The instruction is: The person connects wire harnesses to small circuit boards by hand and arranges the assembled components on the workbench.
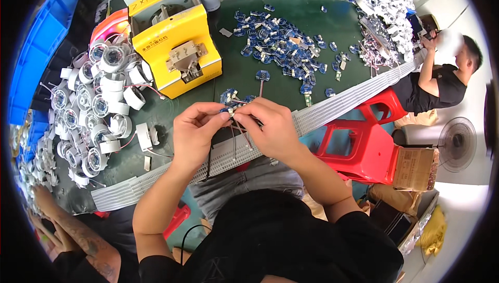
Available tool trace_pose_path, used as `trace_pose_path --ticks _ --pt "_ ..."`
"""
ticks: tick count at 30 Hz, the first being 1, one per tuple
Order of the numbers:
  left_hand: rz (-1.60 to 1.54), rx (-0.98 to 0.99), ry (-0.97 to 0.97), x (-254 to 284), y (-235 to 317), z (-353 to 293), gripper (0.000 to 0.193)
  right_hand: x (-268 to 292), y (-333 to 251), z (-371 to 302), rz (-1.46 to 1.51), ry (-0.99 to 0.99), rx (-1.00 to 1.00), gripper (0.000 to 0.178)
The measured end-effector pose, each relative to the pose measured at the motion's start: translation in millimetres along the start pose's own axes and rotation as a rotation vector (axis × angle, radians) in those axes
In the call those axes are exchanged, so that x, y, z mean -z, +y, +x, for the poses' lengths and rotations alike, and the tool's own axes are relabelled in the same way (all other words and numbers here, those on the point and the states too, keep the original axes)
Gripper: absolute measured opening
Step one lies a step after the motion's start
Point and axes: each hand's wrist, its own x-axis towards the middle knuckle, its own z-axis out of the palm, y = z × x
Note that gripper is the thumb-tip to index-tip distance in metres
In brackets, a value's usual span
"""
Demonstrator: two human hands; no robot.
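Note:
My left hand (pixel 196 129) and my right hand (pixel 273 128) meet over the near edge of the green table, thumbs and forefingers pinched. Between the fingertips is a small blue circuit board (pixel 227 96) with a pale connector; the fingers partly cover it. Thin wires (pixel 234 142) hang below the fingers, and which hand grips which part is hard to make out. Just beyond my right hand, another blue circuit board (pixel 263 75) lies with a wire attached. A heap of similar circuit boards (pixel 283 44) spreads farther back.
A yellow machine (pixel 176 38) stands at the back left, beside piled white round housings (pixel 96 106). White cable trunking (pixel 332 103) runs along the table's near edge. Red stools (pixel 358 148) stand at right. A co-worker (pixel 442 77) sits far right; another person's arms (pixel 78 231) show lower left.

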Motion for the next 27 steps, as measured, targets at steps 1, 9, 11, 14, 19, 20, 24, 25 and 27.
trace_pose_path --ticks 1,9,11,14,19,20,24,25,27 --pt "0.007 -0.008 0.002 -0.7 0.4 -0.3 0.015 0.1 -0.1 0.0 0.001 0.001 0.0 0.006" --pt "0.176 -0.075 -0.005 0.2 1.7 -6.3 0.014 13.4 13.6 4.4 0.041 -0.121 0.149 0.007" --pt "0.242 -0.102 -0.009 0.9 3.6 -11.7 0.012 18.2 25.8 10.8 0.094 -0.158 0.211 0.008" --pt "0.217 -0.135 -0.044 3.6 -2.5 -14.4 0.014 22.7 33.6 18.3 0.194 -0.22 0.342 0.01" --pt "0.082 -0.358 -0.044 -0.3 -17.3 -20.0 0.019 27.3 24.7 27.2 0.302 -0.192 0.485 0.013" --pt "0.035 -0.416 -0.042 -1.2 -19.2 -20.4 0.02 28.2 21.9 28.1 0.295 -0.186 0.492 0.013" --pt "0.234 -0.458 -0.049 -2.5 3.9 -16.4 0.02 28.5 16.5 32.7 0.3 -0.167 0.501 0.013" --pt "0.318 -0.362 -0.043 -7.0 19.3 -12.7 0.018 30.8 19.9 33.9 0.223 -0.158 0.486 0.014" --pt "0.491 -0.173 -0.122 -10.8 49.7 1.3 0.016 41.6 24.0 36.8 0.119 -0.117 0.4 0.016"
